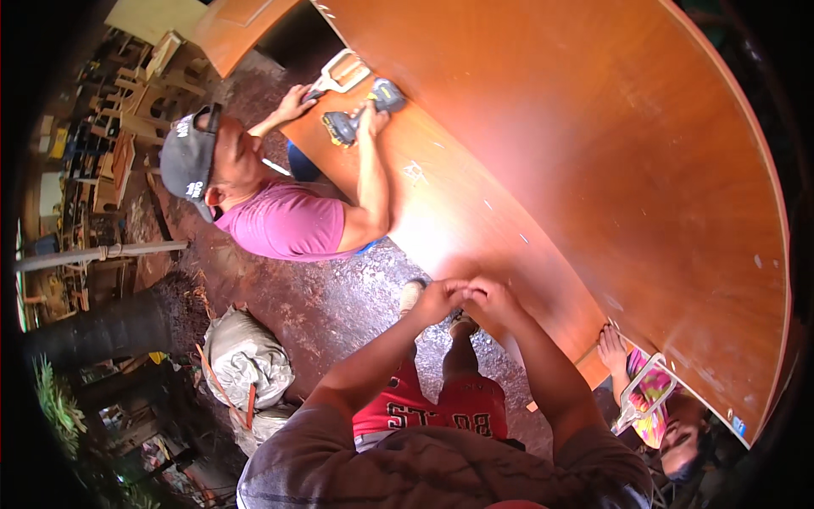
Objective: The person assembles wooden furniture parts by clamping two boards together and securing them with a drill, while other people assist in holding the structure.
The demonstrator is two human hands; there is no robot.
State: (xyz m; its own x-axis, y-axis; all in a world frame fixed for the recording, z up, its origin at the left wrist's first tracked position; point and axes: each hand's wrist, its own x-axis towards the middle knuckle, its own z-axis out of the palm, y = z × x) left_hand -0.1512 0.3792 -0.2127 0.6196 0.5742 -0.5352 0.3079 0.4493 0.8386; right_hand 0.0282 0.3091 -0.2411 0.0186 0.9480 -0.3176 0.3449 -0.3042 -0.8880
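My left hand [439, 301] and my right hand [495, 300] meet at the fingertips, just in front of the near edge of a narrow brown wooden board [475, 204]. The fingers of both hands are pinched together. Whatever lies between them, if anything, is too small to make out. Behind the narrow board, a large brown wooden panel [627, 161] joins it at an angle. Across from my hands, a co-worker in a purple shirt [292, 219] grips a cordless drill [387, 97] resting on the board and reaches to a metal clamp [334, 65] at its far end.
Another person's hand [611, 349] rests on the board at the lower right, beside a second clamp [630, 397] on the panel's edge. A filled pale sack [246, 356] lies on the dirt floor to my left. Stacked wooden pieces [127, 102] fill the far left.
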